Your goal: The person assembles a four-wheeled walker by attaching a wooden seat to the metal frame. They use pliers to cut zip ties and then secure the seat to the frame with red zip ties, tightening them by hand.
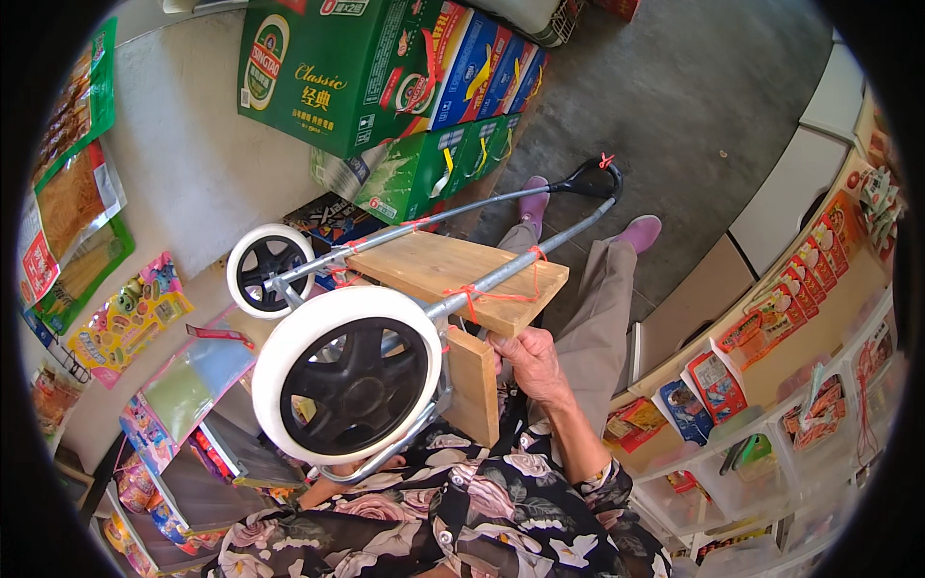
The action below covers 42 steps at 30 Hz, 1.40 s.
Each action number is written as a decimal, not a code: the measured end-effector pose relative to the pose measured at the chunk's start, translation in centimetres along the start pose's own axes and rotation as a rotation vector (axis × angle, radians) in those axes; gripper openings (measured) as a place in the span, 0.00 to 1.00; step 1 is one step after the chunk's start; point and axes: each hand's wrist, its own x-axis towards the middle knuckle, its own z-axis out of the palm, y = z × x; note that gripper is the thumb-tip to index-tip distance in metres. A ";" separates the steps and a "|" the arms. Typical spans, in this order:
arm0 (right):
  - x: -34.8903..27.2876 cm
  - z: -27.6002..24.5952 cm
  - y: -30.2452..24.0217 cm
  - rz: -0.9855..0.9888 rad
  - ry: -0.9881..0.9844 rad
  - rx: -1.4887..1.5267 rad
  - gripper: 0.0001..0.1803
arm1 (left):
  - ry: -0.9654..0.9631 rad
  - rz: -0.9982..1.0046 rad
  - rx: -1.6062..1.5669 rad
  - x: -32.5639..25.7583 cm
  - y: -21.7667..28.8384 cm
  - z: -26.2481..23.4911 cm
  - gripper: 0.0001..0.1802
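A metal-framed hand cart (482, 289) lies tilted across my lap, its looped handle pointing away to the far right. Two white-rimmed wheels with black hubs are on its left end, the nearer wheel (349, 374) large in view. Red string ties a wooden board (453, 275) to the tubes, and a second wooden board (472, 385) stands below it. My right hand (536, 364) is closed in a fist beneath the upper board, against the second board's edge; what its fingers grip is hidden. Only a bit of my left forearm (316, 493) shows below the near wheel, which hides the hand's fingers.
Green and blue drink cartons (337, 77) are stacked at the far left of centre. Packaged snacks (77, 212) hang on the left, with a display rack (193, 462) below them. Shelves with clear bins (752, 472) curve along the right. My purple shoes (639, 233) rest on grey floor.
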 end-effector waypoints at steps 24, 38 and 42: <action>-0.5 -1.1 1.2 0.084 -0.069 -0.026 0.17 | 0.103 -0.125 0.373 6.2 10.3 -12.2 0.10; -0.4 -1.3 0.9 0.064 -0.127 -0.059 0.16 | -0.383 -0.350 0.610 18.7 19.6 -11.9 0.21; -0.6 -0.5 1.6 0.101 -0.067 0.005 0.14 | -0.698 -0.206 0.802 24.5 20.1 -6.5 0.22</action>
